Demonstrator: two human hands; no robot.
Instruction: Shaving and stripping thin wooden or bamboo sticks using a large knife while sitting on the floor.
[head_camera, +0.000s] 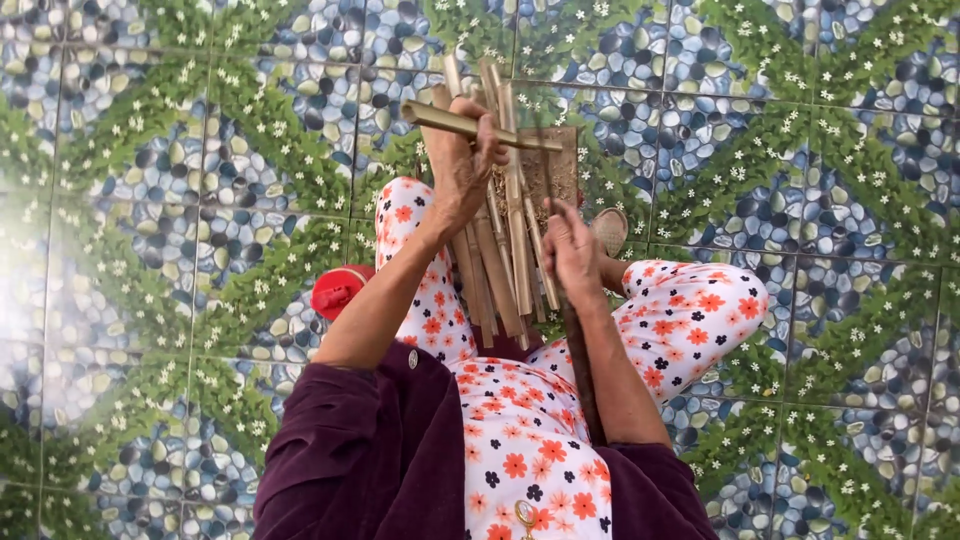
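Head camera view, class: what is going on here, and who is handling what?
A person sits on a tiled floor with a pebble-and-leaf pattern, knees apart in flowered trousers. The left hand grips a short bamboo piece held crosswise over a bundle of bamboo strips standing between the legs. The right hand holds a long dark tool against the bundle. A red object lies beside the left leg.

A pebble-and-flower patterned tiled floor (150, 250) is carrying a wooden block (552, 165) just beyond the gripped sticks, a red object (338, 290) lying left of them.
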